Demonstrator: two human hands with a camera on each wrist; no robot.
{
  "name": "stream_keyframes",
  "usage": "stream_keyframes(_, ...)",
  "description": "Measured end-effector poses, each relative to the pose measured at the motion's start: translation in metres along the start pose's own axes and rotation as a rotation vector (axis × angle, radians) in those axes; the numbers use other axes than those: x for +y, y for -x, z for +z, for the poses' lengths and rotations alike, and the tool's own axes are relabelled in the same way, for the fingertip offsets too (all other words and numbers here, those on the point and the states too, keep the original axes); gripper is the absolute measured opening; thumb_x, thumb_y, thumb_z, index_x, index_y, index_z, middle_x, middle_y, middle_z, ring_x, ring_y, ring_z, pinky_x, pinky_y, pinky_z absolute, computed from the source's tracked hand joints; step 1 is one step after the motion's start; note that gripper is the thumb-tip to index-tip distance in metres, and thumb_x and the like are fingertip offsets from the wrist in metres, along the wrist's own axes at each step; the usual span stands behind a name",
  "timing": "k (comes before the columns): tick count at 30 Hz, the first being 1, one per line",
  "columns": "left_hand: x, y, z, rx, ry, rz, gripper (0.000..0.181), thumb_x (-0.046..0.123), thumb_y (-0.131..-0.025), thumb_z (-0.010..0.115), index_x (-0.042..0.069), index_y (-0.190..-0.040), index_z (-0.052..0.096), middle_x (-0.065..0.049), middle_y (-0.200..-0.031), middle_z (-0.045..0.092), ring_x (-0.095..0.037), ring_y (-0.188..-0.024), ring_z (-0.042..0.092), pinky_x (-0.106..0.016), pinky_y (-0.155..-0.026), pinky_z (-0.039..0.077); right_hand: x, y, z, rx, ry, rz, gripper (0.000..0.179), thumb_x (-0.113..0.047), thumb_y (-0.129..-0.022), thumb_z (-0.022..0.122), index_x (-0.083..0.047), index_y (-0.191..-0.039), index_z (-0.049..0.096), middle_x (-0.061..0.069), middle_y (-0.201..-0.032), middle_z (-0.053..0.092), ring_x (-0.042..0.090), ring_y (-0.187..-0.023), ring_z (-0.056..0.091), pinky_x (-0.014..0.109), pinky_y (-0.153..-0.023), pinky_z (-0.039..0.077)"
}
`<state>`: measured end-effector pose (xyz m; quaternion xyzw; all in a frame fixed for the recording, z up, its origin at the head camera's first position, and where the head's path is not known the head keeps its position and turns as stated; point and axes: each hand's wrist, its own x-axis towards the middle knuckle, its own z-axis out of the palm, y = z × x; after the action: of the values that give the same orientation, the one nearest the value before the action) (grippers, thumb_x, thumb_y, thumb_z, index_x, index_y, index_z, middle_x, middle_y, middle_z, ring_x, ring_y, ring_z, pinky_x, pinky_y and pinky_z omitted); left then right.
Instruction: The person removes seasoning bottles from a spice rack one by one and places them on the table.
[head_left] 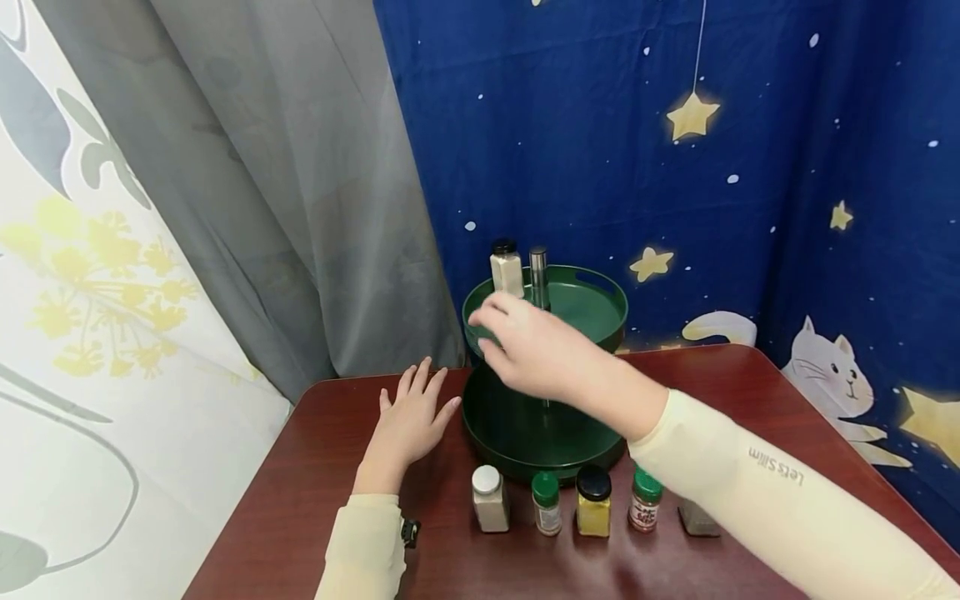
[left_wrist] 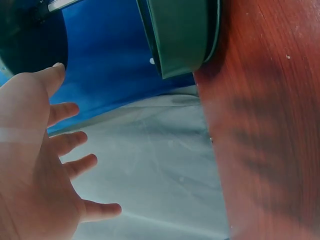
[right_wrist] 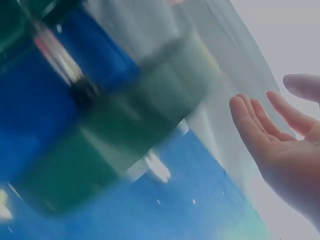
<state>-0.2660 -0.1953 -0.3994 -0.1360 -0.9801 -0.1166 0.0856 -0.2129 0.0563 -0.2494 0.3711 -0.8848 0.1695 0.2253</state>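
Right hand (head_left: 536, 350) released, fingers straight, at upper tray (head_left: 592, 304) front rim of the green rack. Left hand (head_left: 411, 417) flat, fingers spread, on the table (head_left: 750, 400) near its back-left corner.

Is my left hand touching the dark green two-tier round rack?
Apart. The head view shows the left hand flat on the reddish-brown wooden table, with table visible between its fingers and the dark green two-tier round rack.

Dark red wooden table (head_left: 750, 392) carries a two-tier round green plastic rack (head_left: 525, 433) toward its back edge, with five small spice jars (head_left: 593, 501) lined up in front, and a flat left hand (head_left: 411, 421) near the back-left corner.
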Motion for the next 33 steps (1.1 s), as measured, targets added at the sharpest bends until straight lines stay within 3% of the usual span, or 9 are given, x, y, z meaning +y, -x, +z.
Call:
stream_keyframes(4, 0.002, -0.002, 0.004, -0.003, 0.019, -0.001, 0.067, 0.053, -0.11, 0.05, 0.02, -0.167, 0.036, -0.01, -0.18, 0.018, -0.038, -0.167, 0.017, -0.084, -0.121, 0.016, 0.009, -0.024, -0.023, 0.022, 0.027, 0.026, 0.029, -0.016, -0.106, 0.063, -0.004, -0.132, 0.07, 0.015, -0.134, 0.065, 0.027, -0.11, 0.071, 0.042, -0.097, 0.061)
stream_keyframes(8, 0.004, 0.0, 0.006, 0.011, 0.045, 0.006, 0.067, 0.054, -0.11, 0.049, 0.021, -0.168, 0.036, -0.009, -0.18, 0.018, -0.037, -0.167, 0.017, -0.082, -0.123, 0.017, 0.019, -0.044, -0.039, -0.037, 0.053, 0.089, 0.032, -0.016, -0.107, 0.061, -0.005, -0.137, 0.067, 0.016, -0.139, 0.061, 0.025, -0.099, 0.07, 0.04, -0.093, 0.061)
stream_keyframes(11, 0.007, 0.003, 0.004, 0.061, 0.063, 0.045, 0.067, 0.053, -0.111, 0.049, 0.02, -0.168, 0.036, -0.009, -0.18, 0.02, -0.037, -0.166, 0.02, -0.08, -0.124, 0.02, 0.027, -0.057, -0.047, -0.092, 0.062, 0.141, 0.034, -0.016, -0.108, 0.058, -0.005, -0.139, 0.065, 0.018, -0.141, 0.058, 0.026, -0.103, 0.069, 0.041, -0.095, 0.06)
stream_keyframes(15, 0.015, 0.006, -0.006, 0.175, 0.088, 0.118, 0.065, 0.051, -0.111, 0.05, 0.019, -0.166, 0.038, -0.009, -0.179, 0.023, -0.037, -0.163, 0.027, -0.076, -0.124, 0.026, 0.043, -0.074, -0.056, -0.154, 0.084, 0.221, 0.038, -0.017, -0.109, 0.055, -0.004, -0.144, 0.06, 0.019, -0.145, 0.053, 0.03, -0.113, 0.064, 0.045, -0.099, 0.057)
stream_keyframes(19, 0.026, 0.01, -0.017, 0.259, 0.091, 0.159, 0.063, 0.051, -0.111, 0.05, 0.019, -0.165, 0.04, -0.008, -0.178, 0.026, -0.037, -0.161, 0.03, -0.074, -0.124, 0.029, 0.058, -0.092, -0.056, -0.224, 0.102, 0.321, 0.043, -0.019, -0.109, 0.055, -0.006, -0.15, 0.054, 0.02, -0.154, 0.046, 0.031, -0.123, 0.058, 0.046, -0.104, 0.054)
stream_keyframes(23, 0.033, 0.014, -0.026, 0.293, 0.082, 0.181, 0.062, 0.049, -0.111, 0.051, 0.019, -0.164, 0.042, -0.007, -0.177, 0.027, -0.036, -0.161, 0.032, -0.073, -0.124, 0.03, 0.07, -0.106, -0.05, -0.288, 0.11, 0.393, 0.047, -0.018, -0.11, 0.052, -0.008, -0.156, 0.05, 0.021, -0.161, 0.041, 0.031, -0.133, 0.055, 0.047, -0.108, 0.053)
stream_keyframes(33, 0.039, 0.019, -0.036, 0.34, 0.088, 0.202, 0.06, 0.045, -0.11, 0.055, 0.016, -0.162, 0.045, -0.009, -0.175, 0.032, -0.037, -0.159, 0.036, -0.071, -0.124, 0.033, 0.072, -0.129, -0.034, -0.409, 0.193, 0.435, 0.054, -0.017, -0.108, 0.056, -0.01, -0.161, 0.044, 0.023, -0.163, 0.038, 0.034, -0.135, 0.055, 0.051, -0.111, 0.053)
